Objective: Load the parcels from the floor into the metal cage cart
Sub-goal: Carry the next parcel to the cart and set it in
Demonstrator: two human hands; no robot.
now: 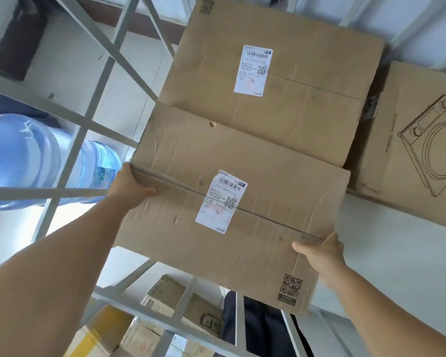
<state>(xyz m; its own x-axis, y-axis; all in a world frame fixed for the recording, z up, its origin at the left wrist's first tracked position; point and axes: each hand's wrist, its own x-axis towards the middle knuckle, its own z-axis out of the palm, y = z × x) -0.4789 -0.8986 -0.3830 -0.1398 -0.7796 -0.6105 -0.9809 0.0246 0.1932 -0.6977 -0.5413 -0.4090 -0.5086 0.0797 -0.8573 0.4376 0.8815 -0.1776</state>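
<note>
Both hands grip a labelled carton over the cage cart.

This looks like a parcel sorting room or storeroom. Brown cardboard boxes with white stickers full of black bar codes and square codes are stacked together. One big brown box has a line drawing of a washing machine on it. Grey metal cage bars cross over each other around the boxes. More cardboard boxes, one with yellow tape, sit low down behind the bars. A big blue see-through water jug lies by the pale, smooth floor.
</note>
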